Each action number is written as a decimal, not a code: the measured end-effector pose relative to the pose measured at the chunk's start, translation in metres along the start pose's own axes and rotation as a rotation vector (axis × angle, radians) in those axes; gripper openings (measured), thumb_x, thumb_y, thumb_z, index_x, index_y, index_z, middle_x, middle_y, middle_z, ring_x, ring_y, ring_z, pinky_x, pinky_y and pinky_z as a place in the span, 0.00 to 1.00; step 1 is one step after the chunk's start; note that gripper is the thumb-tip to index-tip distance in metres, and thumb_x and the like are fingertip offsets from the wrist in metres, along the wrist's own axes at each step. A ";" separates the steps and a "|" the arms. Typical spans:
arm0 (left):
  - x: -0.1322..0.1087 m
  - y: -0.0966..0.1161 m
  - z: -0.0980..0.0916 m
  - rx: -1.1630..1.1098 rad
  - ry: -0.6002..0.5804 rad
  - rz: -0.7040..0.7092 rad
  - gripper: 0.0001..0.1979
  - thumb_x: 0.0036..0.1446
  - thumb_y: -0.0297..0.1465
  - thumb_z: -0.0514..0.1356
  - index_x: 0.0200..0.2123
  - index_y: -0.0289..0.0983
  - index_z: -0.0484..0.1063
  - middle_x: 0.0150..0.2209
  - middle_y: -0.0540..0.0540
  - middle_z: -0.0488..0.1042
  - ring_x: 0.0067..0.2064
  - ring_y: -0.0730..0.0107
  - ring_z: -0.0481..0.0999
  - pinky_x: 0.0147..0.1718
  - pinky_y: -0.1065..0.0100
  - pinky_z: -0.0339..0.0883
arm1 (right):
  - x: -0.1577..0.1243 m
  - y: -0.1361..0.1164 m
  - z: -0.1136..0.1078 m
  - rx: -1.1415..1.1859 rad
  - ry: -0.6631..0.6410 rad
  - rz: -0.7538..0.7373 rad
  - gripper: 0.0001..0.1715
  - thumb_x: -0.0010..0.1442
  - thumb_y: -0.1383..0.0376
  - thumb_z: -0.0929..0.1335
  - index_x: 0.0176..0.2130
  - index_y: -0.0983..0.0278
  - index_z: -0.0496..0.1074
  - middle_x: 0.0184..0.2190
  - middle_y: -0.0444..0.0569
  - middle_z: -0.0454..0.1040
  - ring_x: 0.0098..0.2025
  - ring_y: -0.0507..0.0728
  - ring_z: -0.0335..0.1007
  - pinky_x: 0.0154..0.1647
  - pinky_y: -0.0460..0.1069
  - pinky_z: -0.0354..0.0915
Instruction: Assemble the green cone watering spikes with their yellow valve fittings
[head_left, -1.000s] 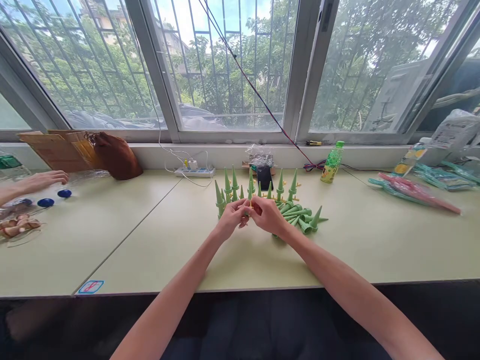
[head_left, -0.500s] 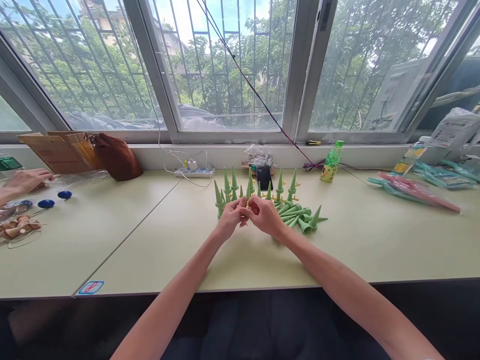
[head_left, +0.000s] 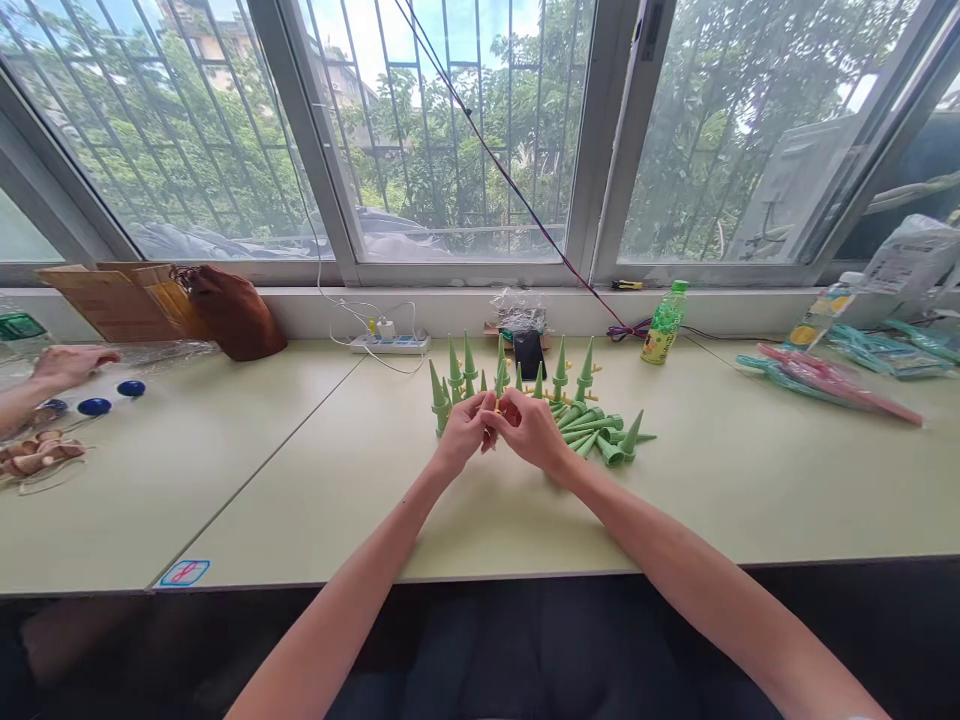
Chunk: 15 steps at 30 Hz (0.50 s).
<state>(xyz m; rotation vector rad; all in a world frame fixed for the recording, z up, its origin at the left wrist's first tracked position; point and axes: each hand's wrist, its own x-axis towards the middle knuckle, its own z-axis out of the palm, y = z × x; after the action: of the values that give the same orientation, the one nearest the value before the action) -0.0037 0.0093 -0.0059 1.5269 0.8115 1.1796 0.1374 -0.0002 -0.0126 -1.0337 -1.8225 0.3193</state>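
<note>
My left hand and my right hand meet over the table, fingertips pinched together around a small yellow piece. Most of that piece is hidden by the fingers. Just behind the hands stand several green plant-watering spikes, points up, some with small yellow valves on them. To the right of my right hand lies a pile of loose green spikes. One more green spike stands point up at the pile's right end.
A black phone leans behind the spikes. Farther back are a power strip and a green drink bottle. Bagged pink and teal items lie at right. Another person's hand is at far left, near blue balls and a brown pouch.
My hands stay almost in place, with only slight finger movement around the yellow piece. At far left, the other person's hand has shifted slightly.
</note>
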 end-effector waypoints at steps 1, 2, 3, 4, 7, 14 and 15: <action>0.001 0.000 0.000 0.013 0.007 0.012 0.23 0.56 0.51 0.60 0.26 0.36 0.65 0.20 0.53 0.64 0.17 0.79 0.63 0.13 0.74 0.57 | 0.001 0.001 0.000 -0.003 0.006 0.003 0.20 0.62 0.50 0.67 0.29 0.62 0.62 0.21 0.39 0.64 0.22 0.49 0.57 0.27 0.45 0.52; 0.001 0.000 -0.001 0.030 0.023 0.024 0.22 0.56 0.51 0.60 0.27 0.36 0.66 0.21 0.53 0.64 0.16 0.79 0.64 0.13 0.74 0.57 | 0.001 0.001 -0.001 -0.007 0.012 0.005 0.20 0.62 0.50 0.67 0.29 0.62 0.63 0.21 0.39 0.64 0.23 0.49 0.57 0.27 0.45 0.52; 0.002 -0.001 -0.002 0.052 0.046 0.034 0.21 0.56 0.50 0.60 0.29 0.36 0.67 0.22 0.53 0.65 0.16 0.79 0.63 0.12 0.74 0.56 | 0.002 0.002 -0.001 -0.011 0.017 0.006 0.21 0.63 0.50 0.66 0.29 0.63 0.63 0.21 0.39 0.64 0.22 0.49 0.56 0.27 0.45 0.52; 0.002 -0.002 -0.003 0.079 0.076 0.042 0.21 0.56 0.50 0.61 0.31 0.37 0.68 0.22 0.53 0.65 0.15 0.79 0.63 0.12 0.73 0.55 | 0.003 0.002 -0.002 -0.016 0.023 0.006 0.21 0.63 0.50 0.66 0.29 0.63 0.63 0.20 0.39 0.63 0.22 0.49 0.55 0.27 0.45 0.52; 0.003 -0.003 -0.005 0.158 0.172 0.061 0.19 0.55 0.48 0.62 0.34 0.37 0.70 0.24 0.53 0.66 0.15 0.81 0.59 0.11 0.73 0.51 | 0.004 0.005 -0.004 -0.024 0.029 0.000 0.22 0.64 0.49 0.65 0.29 0.63 0.64 0.20 0.39 0.62 0.22 0.49 0.54 0.27 0.45 0.51; 0.002 -0.003 -0.005 0.511 0.335 0.343 0.13 0.58 0.41 0.62 0.38 0.37 0.76 0.35 0.48 0.66 0.19 0.84 0.58 0.17 0.73 0.55 | 0.006 0.014 -0.008 -0.118 0.098 0.013 0.22 0.70 0.57 0.57 0.28 0.63 0.62 0.20 0.40 0.60 0.22 0.50 0.51 0.27 0.45 0.49; 0.002 -0.004 -0.005 0.550 0.349 0.372 0.12 0.58 0.40 0.62 0.38 0.37 0.77 0.34 0.49 0.66 0.19 0.84 0.58 0.18 0.73 0.56 | 0.006 0.015 -0.008 -0.148 0.089 0.021 0.19 0.70 0.58 0.58 0.29 0.63 0.63 0.21 0.41 0.62 0.23 0.50 0.53 0.27 0.45 0.50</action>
<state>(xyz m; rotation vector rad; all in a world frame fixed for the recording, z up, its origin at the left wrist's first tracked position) -0.0076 0.0133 -0.0090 2.0107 1.1888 1.6159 0.1508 0.0116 -0.0142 -1.1513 -1.7761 0.1501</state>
